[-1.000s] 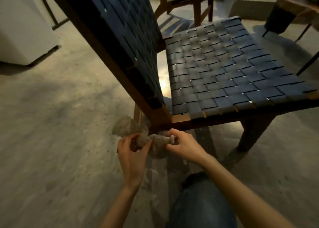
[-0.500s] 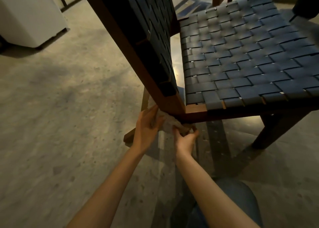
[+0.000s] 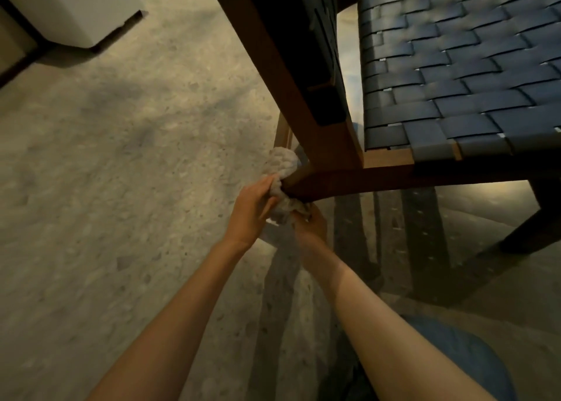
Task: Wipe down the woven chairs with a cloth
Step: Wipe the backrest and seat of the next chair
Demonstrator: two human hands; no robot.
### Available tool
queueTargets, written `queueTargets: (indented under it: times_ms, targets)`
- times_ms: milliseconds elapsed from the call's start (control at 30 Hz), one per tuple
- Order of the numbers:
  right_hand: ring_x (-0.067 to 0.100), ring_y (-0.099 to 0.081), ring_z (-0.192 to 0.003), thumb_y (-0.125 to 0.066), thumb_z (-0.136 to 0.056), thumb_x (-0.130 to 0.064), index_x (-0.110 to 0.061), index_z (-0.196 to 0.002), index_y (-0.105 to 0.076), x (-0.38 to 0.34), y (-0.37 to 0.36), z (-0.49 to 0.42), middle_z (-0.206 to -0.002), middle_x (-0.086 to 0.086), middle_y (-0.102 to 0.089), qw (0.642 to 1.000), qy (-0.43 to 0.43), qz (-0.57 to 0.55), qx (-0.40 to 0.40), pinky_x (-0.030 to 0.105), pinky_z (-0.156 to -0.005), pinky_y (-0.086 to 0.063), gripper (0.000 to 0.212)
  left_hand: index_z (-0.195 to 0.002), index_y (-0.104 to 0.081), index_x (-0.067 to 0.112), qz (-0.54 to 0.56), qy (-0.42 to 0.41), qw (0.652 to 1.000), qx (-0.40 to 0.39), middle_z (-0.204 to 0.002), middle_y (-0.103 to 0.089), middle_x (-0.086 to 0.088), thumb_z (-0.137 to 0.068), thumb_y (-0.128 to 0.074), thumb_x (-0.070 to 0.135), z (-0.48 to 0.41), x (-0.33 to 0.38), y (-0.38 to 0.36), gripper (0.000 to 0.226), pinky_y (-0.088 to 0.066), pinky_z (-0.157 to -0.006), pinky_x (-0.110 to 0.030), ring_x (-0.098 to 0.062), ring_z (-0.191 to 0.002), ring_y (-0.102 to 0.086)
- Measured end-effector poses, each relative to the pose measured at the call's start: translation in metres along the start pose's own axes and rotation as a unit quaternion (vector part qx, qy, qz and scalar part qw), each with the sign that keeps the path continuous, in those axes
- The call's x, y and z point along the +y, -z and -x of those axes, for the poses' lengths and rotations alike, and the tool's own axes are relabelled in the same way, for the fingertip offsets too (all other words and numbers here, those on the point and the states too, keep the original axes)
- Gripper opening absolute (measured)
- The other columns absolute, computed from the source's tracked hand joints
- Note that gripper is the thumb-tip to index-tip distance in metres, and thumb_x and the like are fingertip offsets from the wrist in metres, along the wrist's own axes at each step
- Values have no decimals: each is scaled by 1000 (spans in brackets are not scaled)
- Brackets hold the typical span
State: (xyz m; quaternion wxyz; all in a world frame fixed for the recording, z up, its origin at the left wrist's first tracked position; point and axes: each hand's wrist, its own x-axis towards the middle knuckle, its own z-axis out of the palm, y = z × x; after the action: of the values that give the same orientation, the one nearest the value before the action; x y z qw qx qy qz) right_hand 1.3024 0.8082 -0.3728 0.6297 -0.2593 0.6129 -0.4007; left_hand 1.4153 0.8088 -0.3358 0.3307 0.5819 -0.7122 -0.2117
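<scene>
Over on the far left, a white box-like unit [image 3: 76,5] sits on the floor [image 3: 121,163], cut off by the top edge, so I cannot tell what it is. From there a wide stretch of speckled floor runs toward the chair, giving the arms room on that side.

Next comes the left hand [image 3: 250,215], its fingers curled round a crumpled pale cloth [image 3: 282,165] and pressing it against the rear corner of the woven chair [image 3: 334,145], where the sloping back post [image 3: 273,66] meets the side rail [image 3: 364,179]. The cloth wraps that rail end, part of it bunched above the hand and part hanging below. Just right and lower, the right hand [image 3: 311,224] grips the cloth's lower end from under the rail, its fingertips buried in fabric and hard to make out. A rear leg [image 3: 283,133] shows only as a sliver behind the cloth.

The back post runs out of the top edge, its dark webbing lost in shadow. Further right, the woven seat [image 3: 455,81] of dark straps is blurred and cropped by the top and right edges. Beneath it a front leg [image 3: 537,218] stands among striped shadows, and a gap shows between rail and floor. At bottom right, a knee in blue denim [image 3: 461,361] is cut by the frame.
</scene>
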Motion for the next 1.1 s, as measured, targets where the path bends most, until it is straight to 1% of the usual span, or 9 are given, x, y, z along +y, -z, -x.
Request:
queueTargets:
  times_ms: [100, 267, 400, 567, 633, 700, 900, 1000, 1100]
  targets:
    - [31, -54, -111, -47, -97, -11, -10, -130, -53, 15, -5, -13, -127, 17, -57, 990, 14, 137, -20, 39, -96, -42, 33, -135, -49, 6, 20, 29, 999, -12, -136, -53, -6, -93, -54, 5, 4, -16, -2, 42, -35, -108, -23, -13, -126, -47]
    - [32, -51, -114, -41, -95, 11, -5, -140, -41, 33, -13, -26, -136, 20, -50, 992, -21, -45, -113, 34, -94, -44, 47, -136, -47, 5, 30, 55, 998, 4, -134, -47, 3, -93, -53, 1, 16, -46, -11, 44, -28, -103, -7, 4, -124, -39]
    - [36, -47, -126, -41, -96, 9, -6, -145, -36, 50, -23, -44, -142, 19, -45, 981, -99, -82, -144, 38, -100, -44, 51, -136, -46, 4, 19, 128, 991, -27, -137, -49, -6, -94, -51, 0, 24, -78, -16, 43, -29, -104, -13, -12, -128, -42]
    - [11, -60, -90, -37, -95, 13, -18, -143, -40, 55, -33, -47, -138, 14, -49, 965, -159, -114, -173, 15, -57, -52, 57, -137, -44, 4, -33, 195, 977, -84, -140, -47, -13, -96, -48, 5, 26, -108, -14, 42, -28, -103, -19, -25, -130, -42]
    - [13, -58, -94, -37, -94, 15, -16, -141, -41, 59, -35, -49, -139, 15, -48, 963, -167, -128, -166, 14, -57, -52, 56, -139, -42, 4, -30, 193, 977, -84, -142, -44, -12, -95, -49, 4, 26, -110, -14, 44, -27, -106, -19, -21, -132, -40]
    - [19, -55, -103, -37, -93, 16, -11, -139, -44, 57, -35, -48, -131, 17, -52, 962, -173, -150, -146, 13, -59, -53, 54, -137, -45, 5, -18, 191, 980, -52, -139, -48, -11, -92, -51, -1, 27, -104, -15, 46, -26, -100, -5, -16, -128, -41]
    - [34, -46, -127, -34, -95, 14, -2, -137, -44, 31, -18, -26, -134, 19, -50, 952, -168, -248, -69, 32, -94, -41, 46, -135, -49, 10, -1, 206, 976, 63, -130, -58, -9, -87, -62, 3, 26, -62, -22, 50, -33, -94, -6, -19, -121, -53]
    - [35, -50, -124, -36, -94, 16, 1, -134, -47, 12, -2, -11, -132, 20, -52, 949, -136, -280, -45, 35, -92, -44, 44, -136, -48, 15, 7, 183, 978, 97, -126, -62, -4, -85, -66, 6, 21, -31, -25, 55, -42, -91, -18, -16, -112, -59]
    - [26, -61, -110, -46, -93, 10, -2, -129, -55, -8, 19, 3, -125, 15, -61, 965, -91, -244, -34, 25, -81, -53, 39, -135, -51, 18, -8, 169, 978, 122, -114, -68, -6, -84, -69, 10, 14, -2, -25, 55, -39, -76, -6, -14, -96, -63]
